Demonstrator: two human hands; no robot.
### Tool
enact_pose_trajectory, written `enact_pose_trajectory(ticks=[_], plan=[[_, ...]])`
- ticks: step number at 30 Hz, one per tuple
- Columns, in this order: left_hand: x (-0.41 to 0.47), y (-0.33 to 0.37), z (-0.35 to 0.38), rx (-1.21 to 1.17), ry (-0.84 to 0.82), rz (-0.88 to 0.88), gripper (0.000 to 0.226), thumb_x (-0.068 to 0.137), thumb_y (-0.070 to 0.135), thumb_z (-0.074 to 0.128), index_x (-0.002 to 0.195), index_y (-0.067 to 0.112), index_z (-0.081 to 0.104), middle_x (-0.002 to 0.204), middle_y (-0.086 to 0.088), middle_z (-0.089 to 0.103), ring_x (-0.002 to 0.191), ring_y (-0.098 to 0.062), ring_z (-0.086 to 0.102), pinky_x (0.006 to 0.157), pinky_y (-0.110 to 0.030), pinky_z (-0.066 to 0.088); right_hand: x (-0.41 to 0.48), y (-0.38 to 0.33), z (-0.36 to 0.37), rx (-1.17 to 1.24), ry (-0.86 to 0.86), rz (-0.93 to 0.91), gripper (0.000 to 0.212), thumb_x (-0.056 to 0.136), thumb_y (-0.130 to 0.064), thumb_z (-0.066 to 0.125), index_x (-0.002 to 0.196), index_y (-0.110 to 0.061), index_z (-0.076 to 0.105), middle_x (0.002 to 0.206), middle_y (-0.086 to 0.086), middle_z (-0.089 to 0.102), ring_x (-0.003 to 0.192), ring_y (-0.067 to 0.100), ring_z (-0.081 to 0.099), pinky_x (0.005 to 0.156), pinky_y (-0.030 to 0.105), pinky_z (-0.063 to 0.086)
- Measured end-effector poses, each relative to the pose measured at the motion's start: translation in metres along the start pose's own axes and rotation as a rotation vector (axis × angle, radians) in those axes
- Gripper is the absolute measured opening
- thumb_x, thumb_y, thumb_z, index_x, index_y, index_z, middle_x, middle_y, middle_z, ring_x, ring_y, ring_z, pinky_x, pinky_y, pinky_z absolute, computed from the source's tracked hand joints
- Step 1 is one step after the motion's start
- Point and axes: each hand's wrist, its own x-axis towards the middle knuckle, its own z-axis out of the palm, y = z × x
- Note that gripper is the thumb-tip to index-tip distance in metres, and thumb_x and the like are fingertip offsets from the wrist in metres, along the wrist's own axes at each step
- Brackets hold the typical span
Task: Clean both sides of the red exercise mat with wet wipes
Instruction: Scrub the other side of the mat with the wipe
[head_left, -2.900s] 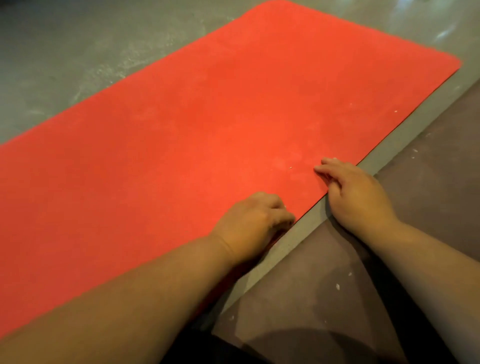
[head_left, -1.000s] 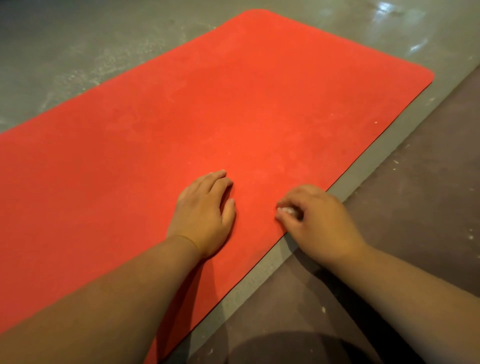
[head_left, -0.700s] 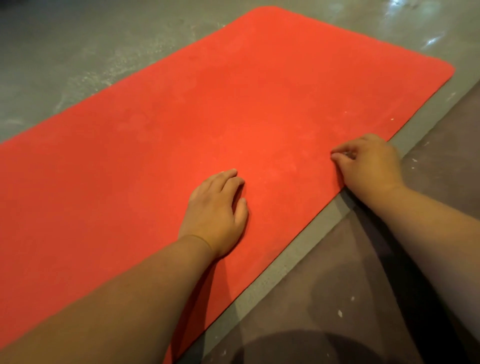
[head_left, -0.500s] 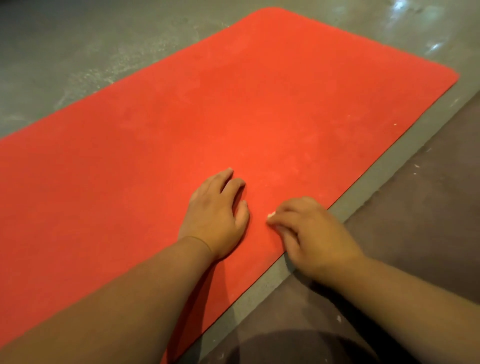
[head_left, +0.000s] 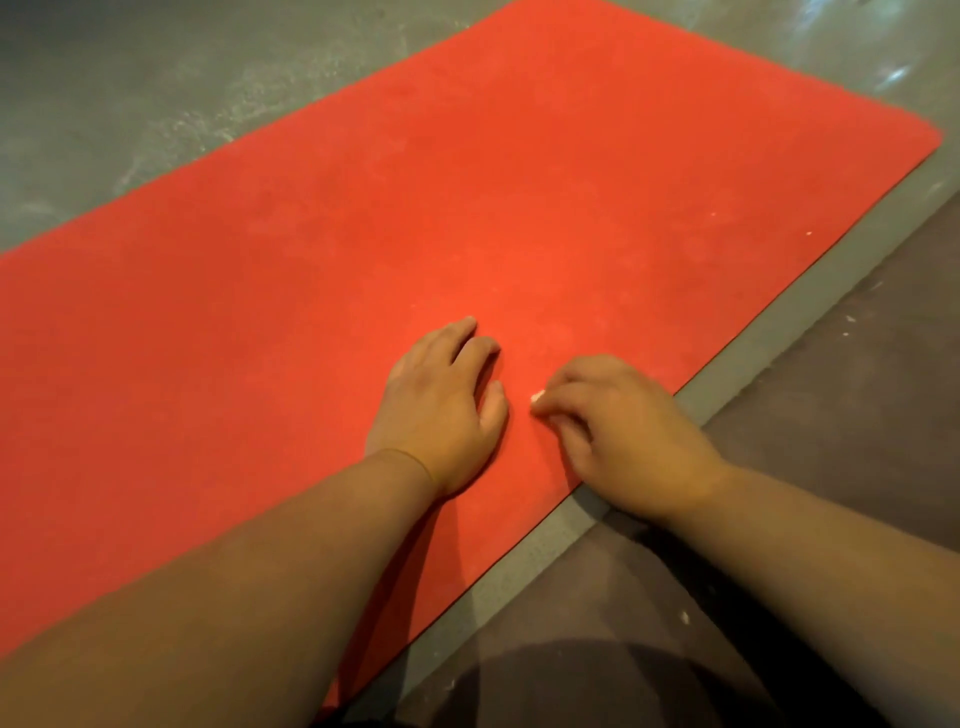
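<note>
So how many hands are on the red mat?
2. The left hand lies flat on the red mat. The right hand sits beside it by the mat's near edge, pinching a small white wad that is mostly hidden under it.

Dim warm light, soft blur

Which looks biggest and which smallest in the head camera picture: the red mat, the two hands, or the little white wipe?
1. red mat, by far.
2. left hand and right hand: about alike, so not ranked.
3. wipe: only a tiny white bit shows at the right hand's fingertips.
</note>
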Motion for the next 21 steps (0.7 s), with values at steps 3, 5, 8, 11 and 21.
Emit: enact_pose_trajectory(ticks=[3, 5, 8, 11, 21], plan=[[0.0, 0.001, -0.001, 0.001, -0.005, 0.004, 0.052, 0.081, 0.043, 0.035, 0.12, 0.019, 0.059, 0.141, -0.007, 0.049, 0.128, -0.027, 0.044, 0.107, -0.041, 0.034, 0.012, 0.014, -0.015, -0.015, -0.116, -0.093, 0.011, 0.082, -0.012, 0.064, 0.088, -0.015, 0.072, 0.085, 0.003, 0.065, 0.082, 0.023, 0.06, 0.071, 0.02, 0.034], [0.0, 0.001, 0.0, -0.002, -0.011, 0.006, 0.051, 0.081, 0.042, 0.035, 0.121, 0.019, 0.059, 0.142, -0.006, 0.048, 0.128, -0.027, 0.044, 0.107, -0.041, 0.034, 0.037, 0.045, -0.019, -0.1, -0.009, 0.046, 0.012, 0.084, -0.01, 0.064, 0.092, -0.012, 0.072, 0.09, 0.009, 0.065, 0.088, 0.029, 0.059, 0.07, 0.021, 0.029], [0.0, 0.001, 0.0, -0.001, -0.005, 0.003, 0.051, 0.081, 0.042, 0.034, 0.121, 0.02, 0.058, 0.142, -0.005, 0.047, 0.128, -0.027, 0.044, 0.107, -0.041, 0.035, 0.073, 0.074, -0.019, -0.124, 0.136, 0.349, 0.015, 0.087, -0.015, 0.061, 0.096, -0.011, 0.072, 0.101, 0.015, 0.059, 0.096, 0.032, 0.056, 0.077, 0.03, 0.034], [0.001, 0.001, 0.001, -0.002, -0.001, 0.0, 0.05, 0.081, 0.041, 0.035, 0.12, 0.02, 0.059, 0.142, -0.005, 0.048, 0.127, -0.027, 0.045, 0.106, -0.041, 0.036, 0.072, 0.051, -0.007, -0.097, 0.099, 0.332, 0.017, 0.087, -0.015, 0.059, 0.096, -0.011, 0.073, 0.102, 0.014, 0.061, 0.097, 0.032, 0.057, 0.081, 0.035, 0.039], [0.001, 0.0, 0.001, -0.004, 0.005, 0.006, 0.049, 0.082, 0.039, 0.035, 0.121, 0.019, 0.058, 0.142, -0.005, 0.048, 0.127, -0.026, 0.043, 0.106, -0.04, 0.035, 0.081, 0.071, -0.019, -0.098, 0.118, 0.323, 0.015, 0.089, -0.022, 0.062, 0.096, -0.013, 0.073, 0.099, 0.013, 0.059, 0.096, 0.03, 0.055, 0.075, 0.031, 0.032]])
